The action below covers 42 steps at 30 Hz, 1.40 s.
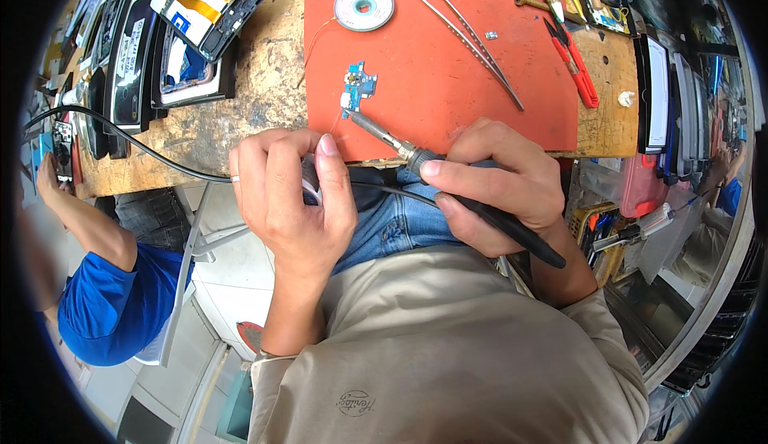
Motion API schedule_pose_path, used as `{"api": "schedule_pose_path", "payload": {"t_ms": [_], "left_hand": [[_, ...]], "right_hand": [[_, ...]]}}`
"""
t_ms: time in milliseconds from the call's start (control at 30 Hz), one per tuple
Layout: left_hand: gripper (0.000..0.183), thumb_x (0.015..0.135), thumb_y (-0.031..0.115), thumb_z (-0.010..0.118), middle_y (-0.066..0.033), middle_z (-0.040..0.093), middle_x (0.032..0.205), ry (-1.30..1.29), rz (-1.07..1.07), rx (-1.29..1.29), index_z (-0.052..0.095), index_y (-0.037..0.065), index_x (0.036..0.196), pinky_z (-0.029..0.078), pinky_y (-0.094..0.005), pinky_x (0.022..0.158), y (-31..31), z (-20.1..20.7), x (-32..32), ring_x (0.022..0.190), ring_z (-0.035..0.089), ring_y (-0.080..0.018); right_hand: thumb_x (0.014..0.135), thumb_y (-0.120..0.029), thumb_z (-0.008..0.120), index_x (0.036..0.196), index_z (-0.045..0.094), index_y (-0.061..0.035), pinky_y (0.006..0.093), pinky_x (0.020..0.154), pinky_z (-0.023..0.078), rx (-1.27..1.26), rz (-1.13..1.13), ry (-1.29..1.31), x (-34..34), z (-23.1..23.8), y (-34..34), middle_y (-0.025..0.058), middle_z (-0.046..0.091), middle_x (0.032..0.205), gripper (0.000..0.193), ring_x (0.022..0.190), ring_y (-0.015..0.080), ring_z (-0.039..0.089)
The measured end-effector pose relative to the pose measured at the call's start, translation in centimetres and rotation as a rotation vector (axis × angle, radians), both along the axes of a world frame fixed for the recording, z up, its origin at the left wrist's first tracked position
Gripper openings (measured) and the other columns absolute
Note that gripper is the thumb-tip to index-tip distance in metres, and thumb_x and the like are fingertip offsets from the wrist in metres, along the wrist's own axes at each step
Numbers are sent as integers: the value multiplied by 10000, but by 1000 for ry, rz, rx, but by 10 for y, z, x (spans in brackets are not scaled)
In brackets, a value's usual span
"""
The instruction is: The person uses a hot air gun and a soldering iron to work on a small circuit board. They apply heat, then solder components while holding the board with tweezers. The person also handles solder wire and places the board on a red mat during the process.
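A soldering iron [504, 224] with a black handle is gripped in my right hand [512, 180]. Its metal tip reaches the lower end of a small blue circuit board [364, 84] lying on the red-orange mat [448, 92]. My left hand [292, 192] is closed around a small spool [310, 180], mostly hidden by the fingers. Between that hand's fingertips and the board a thin wire shows faintly. A white reel [364, 6] with a copper-coloured strand lies farther up the mat. Metal tweezers [476, 48] rest at its right, beside a tiny metal part [490, 35].
Red-handled cutters [574, 64] and a screw [532, 1] lie at the right. Opened phones [212, 4] and a phone frame [132, 52] crowd the far left. A black cable [160, 160] passes by my left hand. Another person in a blue sleeve [120, 300] sits at the left.
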<state>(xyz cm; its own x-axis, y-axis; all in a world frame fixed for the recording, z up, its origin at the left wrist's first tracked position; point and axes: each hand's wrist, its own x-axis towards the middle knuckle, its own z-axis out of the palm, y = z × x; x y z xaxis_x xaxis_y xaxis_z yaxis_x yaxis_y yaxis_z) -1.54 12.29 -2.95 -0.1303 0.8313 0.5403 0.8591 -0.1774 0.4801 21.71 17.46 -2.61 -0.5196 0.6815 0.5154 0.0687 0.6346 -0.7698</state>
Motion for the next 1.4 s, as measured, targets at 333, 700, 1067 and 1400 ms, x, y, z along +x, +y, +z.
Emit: {"api": "schedule_pose_path", "payload": {"t_ms": [333, 700, 1067, 1400], "left_hand": [[94, 896, 6, 781, -97, 672, 901, 40, 3, -32, 711, 51, 939, 462, -428, 770, 0, 3, 0, 845, 606, -308], [91, 899, 9, 784, -101, 673, 907, 13, 11, -39, 716, 50, 943, 465, -428, 779, 0, 1, 0, 848, 608, -304], [84, 906, 20, 791, -104, 670, 896, 45, -24, -47, 718, 48, 936, 459, -433, 774, 2, 5, -1, 846, 614, -307], [91, 903, 9, 785, -114, 662, 897, -50, -16, -70, 703, 41, 924, 457, -443, 769, 4, 7, 4, 846, 612, -320]], "right_hand": [[753, 63, 785, 1195, 812, 15, 354, 633, 515, 3, -13, 1, 1, 0, -1, 136, 697, 928, 446, 719, 239, 647], [723, 103, 789, 1161, 823, -5, 350, 630, 526, -27, -41, 38, 1, 3, -3, 116, 673, 906, 452, 729, 231, 649], [914, -72, 780, 1225, 779, 59, 376, 646, 488, 65, -28, 60, 4, 1, 5, 152, 658, 970, 338, 736, 238, 607], [913, -52, 795, 1141, 728, 110, 378, 584, 518, 142, -141, 171, -5, -7, 7, 182, 687, 882, 288, 662, 242, 640]]}}
